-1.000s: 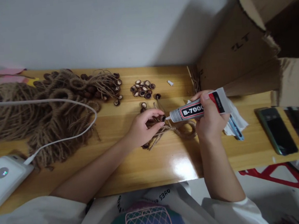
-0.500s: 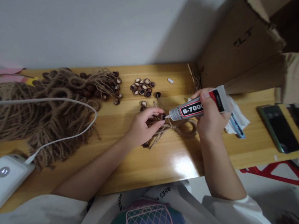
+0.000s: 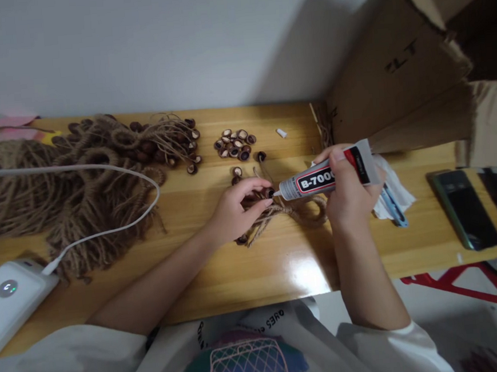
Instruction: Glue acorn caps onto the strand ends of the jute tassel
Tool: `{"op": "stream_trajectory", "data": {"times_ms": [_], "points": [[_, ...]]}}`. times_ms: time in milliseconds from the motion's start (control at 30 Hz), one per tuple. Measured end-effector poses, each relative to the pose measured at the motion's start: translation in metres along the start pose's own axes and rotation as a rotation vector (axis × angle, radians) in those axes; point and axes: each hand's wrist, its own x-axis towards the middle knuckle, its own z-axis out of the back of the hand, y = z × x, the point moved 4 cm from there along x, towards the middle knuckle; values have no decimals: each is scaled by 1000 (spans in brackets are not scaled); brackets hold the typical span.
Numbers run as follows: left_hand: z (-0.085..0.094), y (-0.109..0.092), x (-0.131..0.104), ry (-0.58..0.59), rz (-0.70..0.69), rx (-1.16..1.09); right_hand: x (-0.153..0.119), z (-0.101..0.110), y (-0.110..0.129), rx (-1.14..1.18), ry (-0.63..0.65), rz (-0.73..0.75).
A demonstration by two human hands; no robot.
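Between thumb and fingers, my left hand (image 3: 237,207) pinches a small dark brown nut shell (image 3: 270,193). My right hand (image 3: 348,187) is wrapped round a tube of B-7000 glue (image 3: 312,182), held nearly level with its nozzle pointing left. The nozzle tip is at the shell's opening; whether glue is coming out is too small to tell. Beneath both hands lies a twisted jute cord (image 3: 313,218) with a loop at its right end. More shells on its strands show around my left hand, one dark shell (image 3: 261,156) just beyond the fingertips.
A pile of half shells (image 3: 234,144) lies behind my hands, near a small white cap (image 3: 281,133). Bundled jute cords (image 3: 97,186) with shells fill the left, crossed by a white cable from a power bank (image 3: 14,296). Rightward are a cardboard box (image 3: 395,83), blue cutter (image 3: 395,206) and phone (image 3: 465,209).
Almost nothing differs. Both hands hold their places, with the glue nozzle still at the shell; the whole view has shifted very slightly.
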Motion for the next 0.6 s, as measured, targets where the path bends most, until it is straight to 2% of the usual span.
{"op": "stream_trajectory", "data": {"times_ms": [600], "points": [[1, -1, 0, 0, 15, -9, -1, -1, 3, -82, 16, -8]]}}
